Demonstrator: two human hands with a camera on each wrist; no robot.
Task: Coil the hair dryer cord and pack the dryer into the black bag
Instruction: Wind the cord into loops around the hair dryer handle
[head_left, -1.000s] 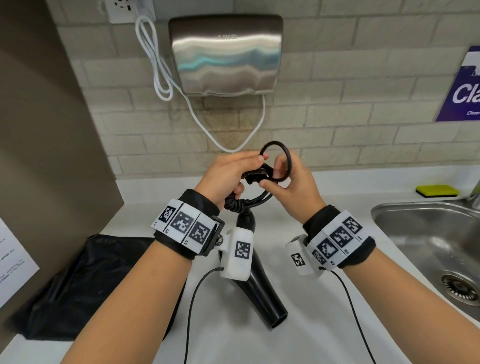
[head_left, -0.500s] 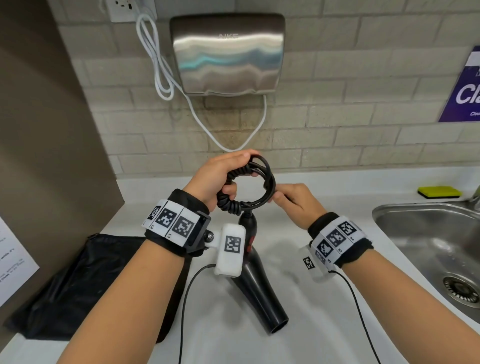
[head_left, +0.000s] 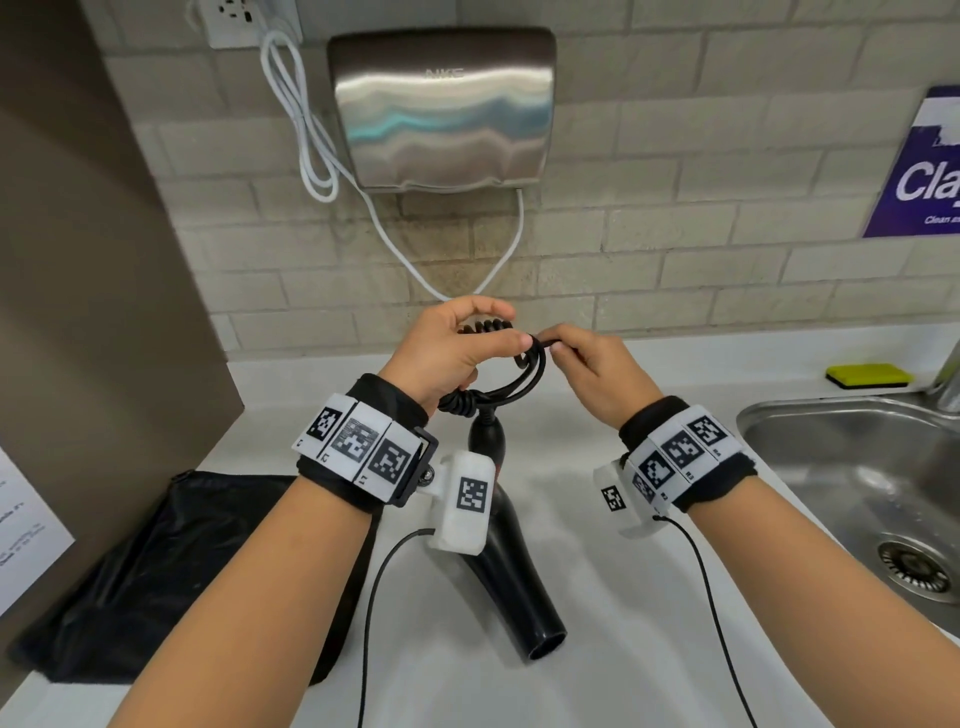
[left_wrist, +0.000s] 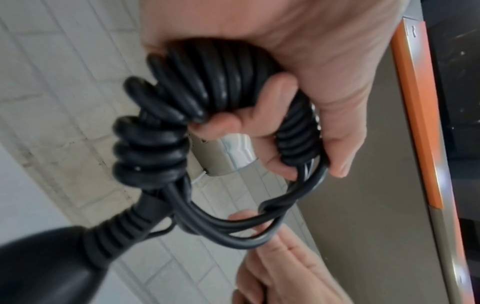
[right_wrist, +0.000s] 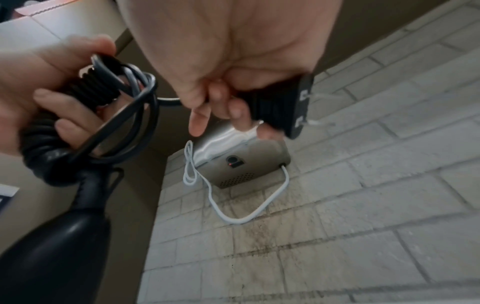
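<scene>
A black hair dryer (head_left: 519, 587) hangs nozzle-down over the white counter (head_left: 597, 649), dangling from its cord (head_left: 524, 379). My left hand (head_left: 457, 353) grips the bundled spiral cord (left_wrist: 207, 82), fingers curled round the loops. The dryer's ribbed cord collar (left_wrist: 122, 232) shows below that hand. My right hand (head_left: 587, 364) holds the black plug (right_wrist: 283, 107) at the cord's end, just right of the loops (right_wrist: 130, 107). The black bag (head_left: 171, 577) lies flat on the counter at the left, under my left forearm.
A steel hand dryer (head_left: 441, 104) with a white cable (head_left: 306, 135) hangs on the brick wall ahead. A steel sink (head_left: 857, 483) is set in the counter at the right, a yellow sponge (head_left: 867, 375) behind it. A brown panel (head_left: 78, 260) stands at the left.
The cord loop has been pulled down and flatter against my left hand. My right hand has shifted from below the loop up to its right side with the plug.
</scene>
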